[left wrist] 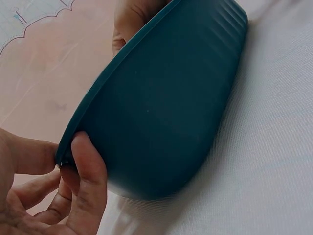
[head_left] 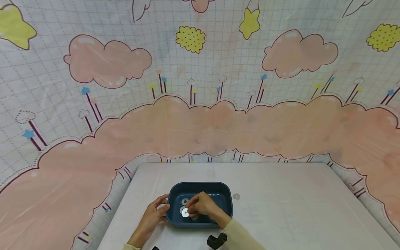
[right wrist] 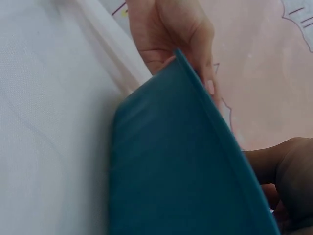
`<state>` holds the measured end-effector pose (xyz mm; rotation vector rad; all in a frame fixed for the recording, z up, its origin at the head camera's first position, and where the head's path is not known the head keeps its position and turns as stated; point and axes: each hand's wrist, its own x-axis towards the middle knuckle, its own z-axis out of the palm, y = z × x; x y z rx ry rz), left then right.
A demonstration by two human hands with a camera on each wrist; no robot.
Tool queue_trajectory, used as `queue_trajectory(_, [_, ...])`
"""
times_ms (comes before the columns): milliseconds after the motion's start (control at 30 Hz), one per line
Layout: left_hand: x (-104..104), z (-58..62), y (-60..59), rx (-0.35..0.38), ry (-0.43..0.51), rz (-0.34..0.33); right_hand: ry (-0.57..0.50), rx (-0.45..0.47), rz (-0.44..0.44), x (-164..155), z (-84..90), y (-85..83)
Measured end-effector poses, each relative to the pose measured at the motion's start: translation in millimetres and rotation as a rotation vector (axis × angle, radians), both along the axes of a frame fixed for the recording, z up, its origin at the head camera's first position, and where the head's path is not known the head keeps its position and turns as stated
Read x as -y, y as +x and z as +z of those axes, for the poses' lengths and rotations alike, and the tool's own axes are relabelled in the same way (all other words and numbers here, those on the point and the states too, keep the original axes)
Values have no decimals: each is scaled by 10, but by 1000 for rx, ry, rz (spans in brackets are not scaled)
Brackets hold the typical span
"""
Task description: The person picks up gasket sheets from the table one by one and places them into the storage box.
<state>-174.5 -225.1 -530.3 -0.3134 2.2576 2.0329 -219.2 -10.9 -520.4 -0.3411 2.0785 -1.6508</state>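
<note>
A dark blue rectangular plastic bin (head_left: 200,225) stands on the white table. My left hand (head_left: 150,216) grips its left end, thumb and fingers pinching the rim in the left wrist view. My right hand (head_left: 203,205) is inside the bin with curled fingers and pinches a shiny metal washer (head_left: 185,213). Another washer (head_left: 185,201) lies on the bin floor just behind, and a further one (head_left: 195,218) shows beneath the right fingers. In the right wrist view the bin wall (right wrist: 171,161) hides most of the right fingers.
On the table, a single washer (head_left: 236,197) lies just right of the bin. The white tabletop (head_left: 281,201) extends to the right. A cloth printed with clouds and stars (head_left: 200,128) hangs behind. A black wrist camera (head_left: 216,241) shows by the right sleeve.
</note>
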Motion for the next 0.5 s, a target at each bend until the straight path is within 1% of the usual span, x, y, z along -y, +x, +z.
queue_trajectory(133, [3,-3,-9,2,2,-1,56,-4,8,43,-29,4])
queue_trajectory(233, [3,-4,-14,5,1,3,78,-7,6,72,-44,13])
queue_trajectory(500, [3,14,-5,15,-6,1,92,-4,1,109,-61,22])
